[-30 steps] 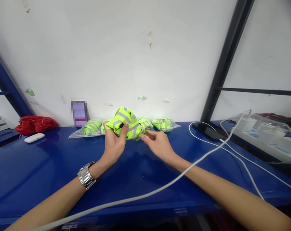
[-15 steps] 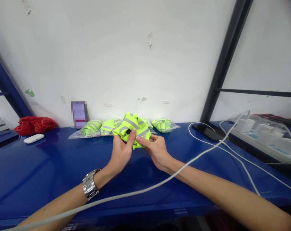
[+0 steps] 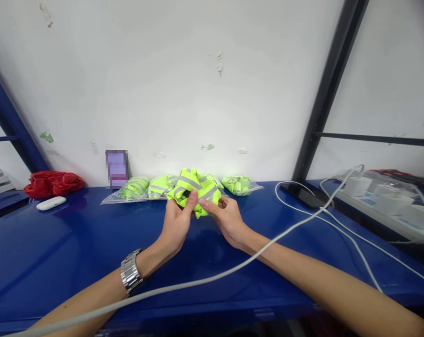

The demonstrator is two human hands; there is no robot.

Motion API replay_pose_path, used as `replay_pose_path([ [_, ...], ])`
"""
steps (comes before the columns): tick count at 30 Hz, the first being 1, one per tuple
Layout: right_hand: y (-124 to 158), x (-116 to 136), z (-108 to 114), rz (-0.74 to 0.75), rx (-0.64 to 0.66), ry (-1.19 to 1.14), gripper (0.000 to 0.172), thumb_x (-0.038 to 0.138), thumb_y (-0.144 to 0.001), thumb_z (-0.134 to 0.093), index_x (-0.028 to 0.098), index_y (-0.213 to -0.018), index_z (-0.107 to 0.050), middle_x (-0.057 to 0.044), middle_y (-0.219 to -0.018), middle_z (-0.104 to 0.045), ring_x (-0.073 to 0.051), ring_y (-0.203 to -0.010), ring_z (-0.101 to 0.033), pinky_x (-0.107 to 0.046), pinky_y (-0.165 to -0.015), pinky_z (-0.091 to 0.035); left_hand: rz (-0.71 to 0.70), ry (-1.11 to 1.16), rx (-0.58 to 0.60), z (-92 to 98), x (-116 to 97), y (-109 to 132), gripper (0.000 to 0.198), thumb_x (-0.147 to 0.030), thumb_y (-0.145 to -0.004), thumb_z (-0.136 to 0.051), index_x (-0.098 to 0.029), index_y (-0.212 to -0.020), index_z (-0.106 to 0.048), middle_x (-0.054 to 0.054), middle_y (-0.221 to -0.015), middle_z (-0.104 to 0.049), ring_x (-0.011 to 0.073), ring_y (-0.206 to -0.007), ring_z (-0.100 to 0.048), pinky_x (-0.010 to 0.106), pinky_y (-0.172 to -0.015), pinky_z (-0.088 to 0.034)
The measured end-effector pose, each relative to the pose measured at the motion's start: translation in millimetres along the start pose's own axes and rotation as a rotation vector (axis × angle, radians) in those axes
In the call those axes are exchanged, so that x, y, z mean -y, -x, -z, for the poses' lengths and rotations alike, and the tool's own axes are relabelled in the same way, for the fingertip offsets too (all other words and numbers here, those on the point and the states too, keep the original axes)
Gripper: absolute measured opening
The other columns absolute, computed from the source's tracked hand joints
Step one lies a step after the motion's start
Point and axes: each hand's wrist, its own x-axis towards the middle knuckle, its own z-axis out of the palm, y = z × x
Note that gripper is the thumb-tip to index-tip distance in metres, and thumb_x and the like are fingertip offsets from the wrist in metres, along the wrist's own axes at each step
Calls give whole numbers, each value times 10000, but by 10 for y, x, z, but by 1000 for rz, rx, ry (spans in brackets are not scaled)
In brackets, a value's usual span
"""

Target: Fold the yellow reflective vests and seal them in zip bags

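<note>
A crumpled neon-yellow safety vest (image 3: 195,186) with grey reflective stripes is held up over the blue shelf (image 3: 57,252), near the back wall. My left hand (image 3: 177,220), with a metal watch on its wrist, grips the vest from the left, thumb pressed on the fabric. From the right, my right hand (image 3: 226,217) pinches the same bundle, and the two thumbs nearly meet. Both hands are closed on the vest.
Behind the hands, clear bags of folded yellow vests (image 3: 138,187) (image 3: 238,183) line the wall. A red bag (image 3: 52,182) and a white oval case (image 3: 50,202) sit at the far left. White cables (image 3: 303,220) cross the shelf; chargers and a power strip (image 3: 380,196) lie right.
My right hand has come in and closed on the vest, which it only reached toward a second ago. The bundle has shifted slightly right and lower, held now by both hands.
</note>
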Motion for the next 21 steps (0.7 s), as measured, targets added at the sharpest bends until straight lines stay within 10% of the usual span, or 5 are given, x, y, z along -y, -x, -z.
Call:
replay_pose_path([
  [21,-13,-8,41,27,8,-107,284,234,-655,-800,177,-923,-724,-44,-975,-738,-198,-887,-674,-326,-852,-514,179,-72,75,61,133,-16,529,-509,-811,-677,-159,-1203,-620,129,-1162,-679,295,-1131,-601,424,-949,-484],
])
